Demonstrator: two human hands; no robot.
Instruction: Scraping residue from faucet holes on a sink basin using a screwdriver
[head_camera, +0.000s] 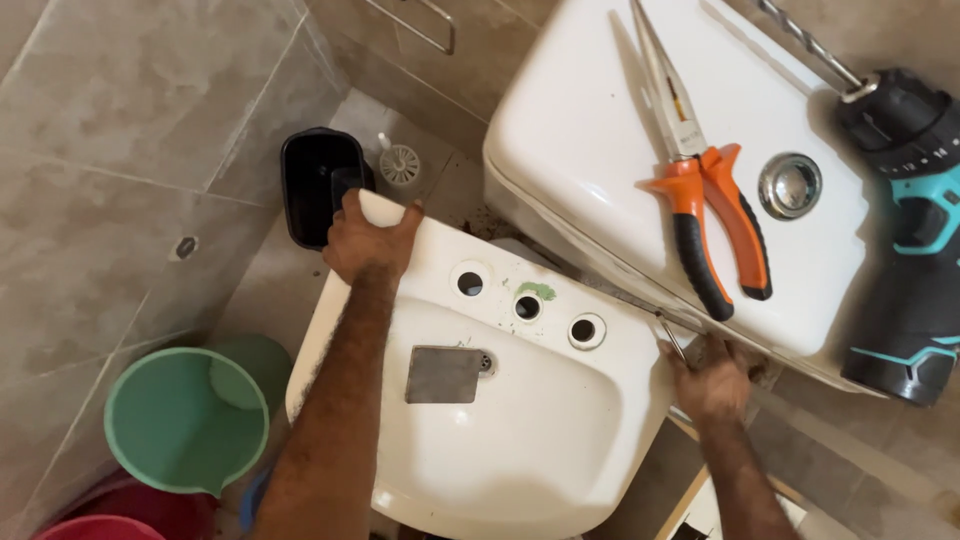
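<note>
Fingers of the left hand (370, 240) are gripping the back left corner of a white sink (520, 420), tilted beside the toilet tank (600, 130). Right hand (715, 380) fingers are closing on a thin metal tool (672, 338) at the sink's right edge.

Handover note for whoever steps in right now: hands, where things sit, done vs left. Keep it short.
Left hand: gripping the back left corner of the white washbasin.
Right hand: at the basin's right rear edge, holding a thin metal tool; its tip is hard to make out.
Basin: loose, tilted, held by both hands beside the toilet tank. Its three tap holes are bare, with no tap fitted.
On the tank lid: orange-handled long-nose pliers and a teal cordless drill.
On the floor, left: green bucket.
Done: basin is off its mount, or not yet on one.
Left: probably seating and fixing it.
</note>
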